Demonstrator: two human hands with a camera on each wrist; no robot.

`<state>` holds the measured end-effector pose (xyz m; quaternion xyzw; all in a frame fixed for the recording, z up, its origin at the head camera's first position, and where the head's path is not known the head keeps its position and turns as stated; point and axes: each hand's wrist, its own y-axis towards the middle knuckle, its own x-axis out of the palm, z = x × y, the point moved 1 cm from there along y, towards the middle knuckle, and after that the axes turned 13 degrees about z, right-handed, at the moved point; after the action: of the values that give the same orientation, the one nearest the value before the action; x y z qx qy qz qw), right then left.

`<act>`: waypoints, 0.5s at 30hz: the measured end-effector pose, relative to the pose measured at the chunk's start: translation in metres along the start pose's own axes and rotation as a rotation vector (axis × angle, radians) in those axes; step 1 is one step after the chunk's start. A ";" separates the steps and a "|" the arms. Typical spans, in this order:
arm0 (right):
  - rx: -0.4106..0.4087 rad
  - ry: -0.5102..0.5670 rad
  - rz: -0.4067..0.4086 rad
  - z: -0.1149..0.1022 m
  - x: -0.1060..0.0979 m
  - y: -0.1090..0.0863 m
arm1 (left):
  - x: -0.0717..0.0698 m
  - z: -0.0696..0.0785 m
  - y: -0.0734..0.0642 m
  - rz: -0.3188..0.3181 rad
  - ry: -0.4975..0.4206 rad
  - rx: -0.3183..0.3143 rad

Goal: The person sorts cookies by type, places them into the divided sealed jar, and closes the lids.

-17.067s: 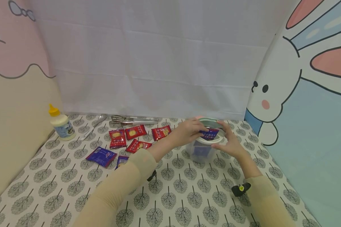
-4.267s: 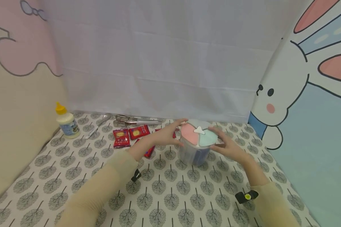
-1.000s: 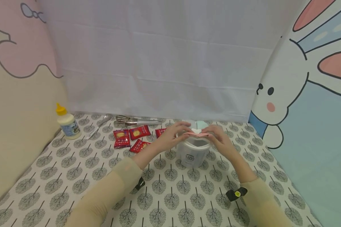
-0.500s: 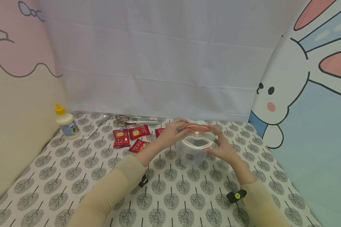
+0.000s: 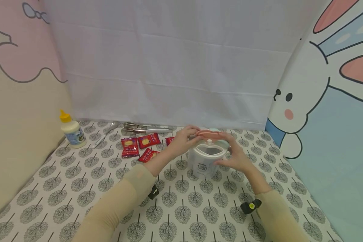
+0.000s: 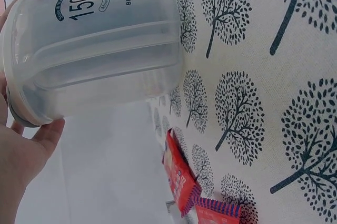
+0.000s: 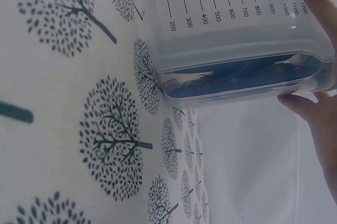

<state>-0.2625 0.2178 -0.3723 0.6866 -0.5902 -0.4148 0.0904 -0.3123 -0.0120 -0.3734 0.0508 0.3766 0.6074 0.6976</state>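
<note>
A clear plastic storage canister (image 5: 204, 164) marked 1500 stands upright in front of me. Its pink lid flap (image 5: 210, 135) is raised, leaving the front compartment uncovered; a pale green flap (image 5: 223, 144) shows behind. My left hand (image 5: 183, 141) holds the canister's top at the left, fingers at the pink flap. From the right, my right hand (image 5: 237, 156) grips the canister, thumb against the front wall and fingers up by the flap. Dark blue wrapping (image 7: 242, 74) shows through a side compartment in the right wrist view. The left wrist view shows the front compartment's wall (image 6: 105, 29).
Several red snack packets (image 5: 129, 147) lie left of the canister. Metal tongs (image 5: 146, 130) and a spoon (image 5: 106, 134) lie behind them. A yellow-capped bottle (image 5: 72, 131) stands at the far left. A white curtain (image 5: 169, 67) hangs along the back.
The blue packets have left the table, one put into the canister by my left hand. The lid was closed, then the canister turned, its pink flap raised. My right thumb moved down the front wall.
</note>
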 end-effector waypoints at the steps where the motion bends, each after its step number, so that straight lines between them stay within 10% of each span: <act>1: 0.001 0.008 -0.001 0.000 0.000 0.000 | -0.002 0.000 0.000 -0.021 -0.005 -0.002; 15: -0.028 0.004 -0.015 0.005 -0.003 0.003 | -0.085 -0.029 -0.013 -0.350 0.206 -0.045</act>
<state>-0.2676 0.2212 -0.3726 0.6904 -0.5789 -0.4226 0.0982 -0.3168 -0.1019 -0.3615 -0.0934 0.4356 0.4873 0.7511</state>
